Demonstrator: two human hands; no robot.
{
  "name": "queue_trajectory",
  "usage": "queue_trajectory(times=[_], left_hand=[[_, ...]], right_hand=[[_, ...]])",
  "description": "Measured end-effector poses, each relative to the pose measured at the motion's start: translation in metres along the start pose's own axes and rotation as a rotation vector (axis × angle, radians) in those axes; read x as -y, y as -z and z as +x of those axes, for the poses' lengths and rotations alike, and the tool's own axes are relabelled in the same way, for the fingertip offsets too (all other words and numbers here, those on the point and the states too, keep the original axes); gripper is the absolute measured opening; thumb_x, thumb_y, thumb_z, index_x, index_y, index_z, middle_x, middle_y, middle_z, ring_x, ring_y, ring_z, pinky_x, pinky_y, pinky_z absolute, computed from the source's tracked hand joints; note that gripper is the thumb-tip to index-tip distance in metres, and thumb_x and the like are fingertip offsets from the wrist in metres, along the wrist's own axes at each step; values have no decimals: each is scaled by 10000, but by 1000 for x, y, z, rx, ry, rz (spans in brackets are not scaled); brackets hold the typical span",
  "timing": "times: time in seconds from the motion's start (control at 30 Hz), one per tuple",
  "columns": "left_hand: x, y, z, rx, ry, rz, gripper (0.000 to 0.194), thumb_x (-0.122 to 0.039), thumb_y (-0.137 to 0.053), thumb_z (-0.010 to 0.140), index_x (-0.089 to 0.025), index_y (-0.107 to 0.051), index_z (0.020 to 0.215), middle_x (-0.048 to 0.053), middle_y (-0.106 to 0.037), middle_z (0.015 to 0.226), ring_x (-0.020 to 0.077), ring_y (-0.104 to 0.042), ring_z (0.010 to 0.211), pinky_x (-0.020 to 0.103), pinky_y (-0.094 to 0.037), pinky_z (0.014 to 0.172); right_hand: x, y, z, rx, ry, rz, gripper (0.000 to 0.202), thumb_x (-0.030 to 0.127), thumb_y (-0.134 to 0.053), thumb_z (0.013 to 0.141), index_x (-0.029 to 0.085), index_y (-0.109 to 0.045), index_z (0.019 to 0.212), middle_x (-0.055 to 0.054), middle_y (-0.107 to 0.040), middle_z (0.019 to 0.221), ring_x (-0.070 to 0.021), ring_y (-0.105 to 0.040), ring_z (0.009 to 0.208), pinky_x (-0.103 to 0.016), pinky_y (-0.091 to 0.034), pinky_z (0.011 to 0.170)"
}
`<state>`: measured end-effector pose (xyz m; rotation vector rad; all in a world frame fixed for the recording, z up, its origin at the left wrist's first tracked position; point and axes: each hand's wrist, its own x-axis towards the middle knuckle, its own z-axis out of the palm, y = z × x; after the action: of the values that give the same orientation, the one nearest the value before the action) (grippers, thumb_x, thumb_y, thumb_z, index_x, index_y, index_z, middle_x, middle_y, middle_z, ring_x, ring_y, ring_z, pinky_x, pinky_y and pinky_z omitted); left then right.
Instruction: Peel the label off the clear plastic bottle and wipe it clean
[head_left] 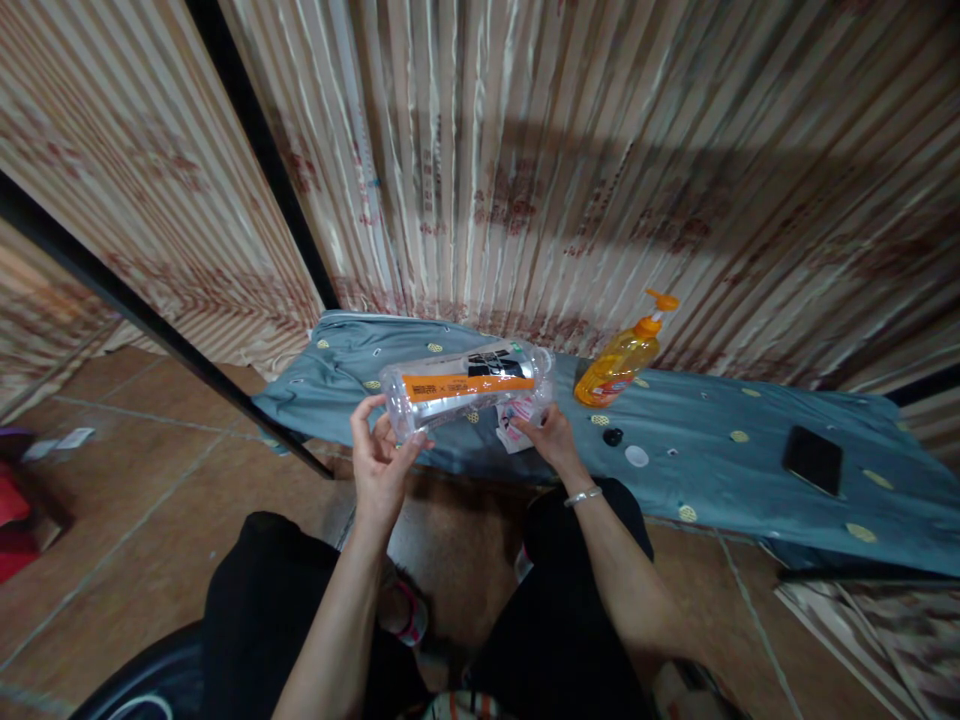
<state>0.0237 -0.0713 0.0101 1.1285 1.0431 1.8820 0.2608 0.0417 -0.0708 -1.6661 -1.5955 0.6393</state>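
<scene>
A clear plastic bottle (469, 385) with an orange, black and silver label lies nearly level in the air above the blue bed sheet, its neck to the right. My left hand (381, 455) grips its base, thumb below and fingers around the end. Close under the neck, my right hand (553, 438) has its fingers closed by the bottle's shoulder, partly hidden behind it. A pink and white packet (516, 428) shows below the bottle beside my right thumb; whether the thumb touches it is unclear.
An orange pump bottle (619, 360) stands on the blue sheet (720, 460). Right of my hand lie a small black cap (613, 437), a white disc (637, 456) and a dark phone (813, 460). Black metal poles (262, 150) and striped curtains (480, 180) enclose the bed.
</scene>
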Motion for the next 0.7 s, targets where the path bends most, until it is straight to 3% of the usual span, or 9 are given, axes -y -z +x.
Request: queue_trajectory(times=[0.7], left_hand=[[5,2,1,4,-43,14,597,-311,-803,725,-284,-421,1184,18,-644,994,155,-684,782,198,-552,552]], right_hand=[[-8,-4,3,-9,7,-14,465,487,-754,670,209,-566,992,-84,-714,922,-299,-685,892,-403,-535,778]])
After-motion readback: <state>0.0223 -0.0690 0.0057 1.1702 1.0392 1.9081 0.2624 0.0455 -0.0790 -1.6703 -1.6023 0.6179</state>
